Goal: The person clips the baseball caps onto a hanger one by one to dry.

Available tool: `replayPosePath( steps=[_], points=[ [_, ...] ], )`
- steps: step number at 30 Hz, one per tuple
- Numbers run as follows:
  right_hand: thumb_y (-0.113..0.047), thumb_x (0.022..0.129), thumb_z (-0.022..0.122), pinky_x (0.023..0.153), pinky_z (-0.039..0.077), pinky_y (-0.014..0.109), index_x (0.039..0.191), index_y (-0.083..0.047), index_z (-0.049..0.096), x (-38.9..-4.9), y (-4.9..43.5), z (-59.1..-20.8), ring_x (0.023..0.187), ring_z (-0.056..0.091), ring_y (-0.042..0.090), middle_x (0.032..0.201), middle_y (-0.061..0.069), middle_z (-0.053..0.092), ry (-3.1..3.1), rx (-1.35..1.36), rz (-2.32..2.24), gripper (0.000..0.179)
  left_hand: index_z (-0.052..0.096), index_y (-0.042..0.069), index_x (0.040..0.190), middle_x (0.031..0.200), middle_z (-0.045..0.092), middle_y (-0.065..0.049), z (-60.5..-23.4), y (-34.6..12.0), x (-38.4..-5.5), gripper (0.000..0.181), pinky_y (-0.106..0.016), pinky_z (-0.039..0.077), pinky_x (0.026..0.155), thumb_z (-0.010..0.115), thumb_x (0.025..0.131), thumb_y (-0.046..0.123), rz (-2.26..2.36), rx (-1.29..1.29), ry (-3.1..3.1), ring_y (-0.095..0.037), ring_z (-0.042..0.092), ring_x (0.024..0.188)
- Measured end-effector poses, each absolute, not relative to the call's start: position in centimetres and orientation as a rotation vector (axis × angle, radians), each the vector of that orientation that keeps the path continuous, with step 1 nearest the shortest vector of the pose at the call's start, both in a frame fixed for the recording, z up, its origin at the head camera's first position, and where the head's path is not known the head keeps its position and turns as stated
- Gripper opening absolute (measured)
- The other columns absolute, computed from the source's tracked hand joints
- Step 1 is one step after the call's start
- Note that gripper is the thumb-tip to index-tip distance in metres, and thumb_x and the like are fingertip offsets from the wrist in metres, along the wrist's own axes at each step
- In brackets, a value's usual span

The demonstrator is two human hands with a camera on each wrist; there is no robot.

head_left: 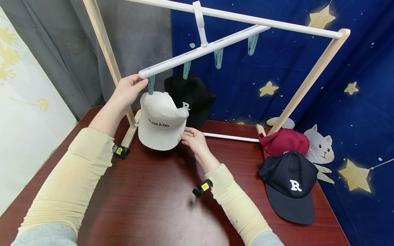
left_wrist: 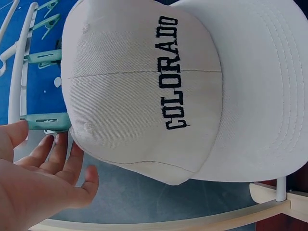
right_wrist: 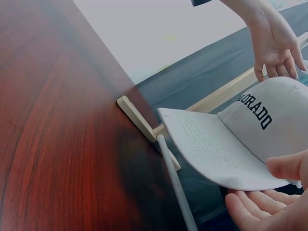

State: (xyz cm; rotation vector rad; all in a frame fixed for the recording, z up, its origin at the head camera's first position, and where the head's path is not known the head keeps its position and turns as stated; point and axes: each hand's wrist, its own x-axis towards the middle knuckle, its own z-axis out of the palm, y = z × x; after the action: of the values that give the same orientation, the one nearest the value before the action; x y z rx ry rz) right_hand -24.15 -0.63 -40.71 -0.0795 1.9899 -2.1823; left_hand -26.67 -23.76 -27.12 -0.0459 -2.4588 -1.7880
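A white baseball cap (head_left: 163, 119) with COLORADO lettering (left_wrist: 171, 72) hangs brim down from the end clip (head_left: 151, 84) of a white clip hanger (head_left: 184, 56). My left hand (head_left: 127, 90) pinches the hanger's near end beside that clip; in the left wrist view its other fingers are spread loosely behind the cap. At the brim's edge, my right hand (head_left: 195, 141) has its thumb on one face and fingers under the other, pinching it, as the right wrist view also shows. Behind the white cap hangs a black cap (head_left: 197, 95), partly hidden.
A rack with a white top rail (head_left: 261, 21) and wooden posts (head_left: 304, 85) stands on the dark red table (head_left: 147, 201). Other green clips (head_left: 219, 58) dangle from the hanger. At right lie a navy cap (head_left: 292, 184), a maroon cap (head_left: 286, 141) and a cat-shaped figure (head_left: 320, 147).
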Motion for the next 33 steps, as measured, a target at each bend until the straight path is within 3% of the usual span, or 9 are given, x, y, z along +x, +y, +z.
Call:
replayPosePath(
  steps=[11,24,33],
  points=[
    [0.002,0.091,0.059,0.091,0.048,0.043,0.131,0.010,0.049,-24.0,-0.9,-41.3,0.101,0.062,0.022,0.121,0.025,0.059,1.987,-0.074,-2.133,0.042,0.047,0.004,0.139,0.134,0.054,-0.010,-27.7,-23.9,-26.5,0.048,-0.038,0.024,0.111,0.051,0.100,0.030,-1.821,-0.098,-2.430,-0.018,0.043,0.127],
    [0.001,0.091,0.060,0.091,0.049,0.038,0.136,0.009,0.044,-24.2,-1.1,-42.4,0.108,0.060,0.025,0.126,0.026,0.056,1.996,-0.021,-2.086,0.049,0.045,0.005,0.141,0.132,0.056,-0.010,-28.5,-24.1,-26.7,0.049,-0.037,0.026,0.110,0.051,0.100,0.029,-1.818,-0.126,-2.448,-0.023,0.045,0.128],
    [0.001,0.092,0.058,0.095,0.046,0.042,0.139,0.011,0.039,-24.5,-0.9,-42.7,0.114,0.057,0.029,0.128,0.029,0.053,1.973,-0.020,-2.088,0.052,0.043,0.003,0.142,0.135,0.053,-0.015,-29.6,-24.5,-27.1,0.049,-0.033,0.028,0.109,0.051,0.100,0.028,-1.811,-0.149,-2.441,-0.016,0.043,0.128]
  ],
)
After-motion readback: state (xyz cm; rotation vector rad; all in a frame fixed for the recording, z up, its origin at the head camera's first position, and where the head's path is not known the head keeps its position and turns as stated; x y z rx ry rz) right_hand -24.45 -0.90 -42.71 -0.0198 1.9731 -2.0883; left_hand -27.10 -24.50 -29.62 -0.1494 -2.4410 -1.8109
